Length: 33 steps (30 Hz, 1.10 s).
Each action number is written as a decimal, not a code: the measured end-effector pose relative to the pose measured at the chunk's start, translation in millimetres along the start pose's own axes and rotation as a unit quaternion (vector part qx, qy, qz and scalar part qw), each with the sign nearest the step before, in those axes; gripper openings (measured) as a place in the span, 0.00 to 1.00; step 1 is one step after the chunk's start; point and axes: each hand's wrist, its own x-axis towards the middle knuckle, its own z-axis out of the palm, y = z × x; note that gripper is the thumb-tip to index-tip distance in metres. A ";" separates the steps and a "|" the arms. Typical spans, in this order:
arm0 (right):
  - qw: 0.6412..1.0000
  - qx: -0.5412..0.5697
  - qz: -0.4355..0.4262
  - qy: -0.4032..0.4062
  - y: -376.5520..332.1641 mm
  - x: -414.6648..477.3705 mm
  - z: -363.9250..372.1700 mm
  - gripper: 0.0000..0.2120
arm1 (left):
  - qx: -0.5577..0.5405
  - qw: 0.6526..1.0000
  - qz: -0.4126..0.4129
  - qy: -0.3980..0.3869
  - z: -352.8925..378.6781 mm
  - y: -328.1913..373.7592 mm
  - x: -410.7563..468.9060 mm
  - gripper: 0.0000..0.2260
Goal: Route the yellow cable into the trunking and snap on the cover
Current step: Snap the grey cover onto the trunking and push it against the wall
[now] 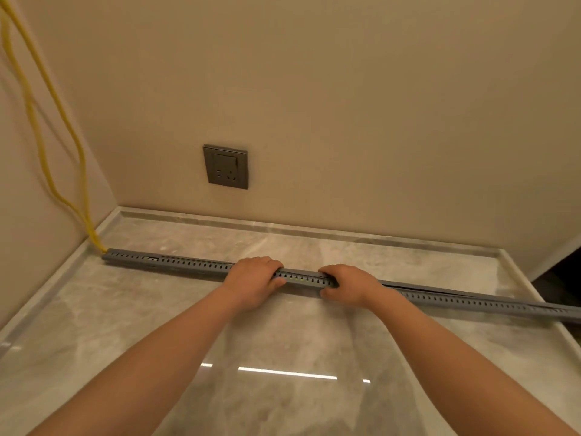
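A long grey slotted trunking (176,262) lies on the marble floor, running from the left corner to the right edge. The yellow cable (67,127) hangs down the left wall as a double strand and enters the trunking's left end; bits of yellow show through the slots between my hands. My left hand (254,278) and my right hand (349,284) both clasp the trunking near its middle, fingers curled over its top. Right of my right hand the grey cover (418,287) sits slightly raised above the channel.
A grey wall socket (225,166) is set in the beige back wall above the trunking. A marble skirting (283,226) runs along the wall base. A dark opening (562,278) lies at the right. The glossy floor (283,357) reflects a light strip.
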 end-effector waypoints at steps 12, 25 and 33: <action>0.992 -0.122 0.019 -0.033 84.1 -17.0 -31.0 0.14 | 0.065 0.997 -0.014 -0.037 -2.7 14.4 11.5 0.17; 0.981 -0.169 0.020 0.096 88.2 -14.2 -24.8 0.04 | 0.071 0.991 -0.097 -0.055 -4.9 0.9 14.7 0.13; 0.979 -0.180 -0.003 0.100 101.1 -11.9 -17.4 0.11 | 0.105 0.988 -0.060 -0.099 -13.1 -2.8 16.5 0.09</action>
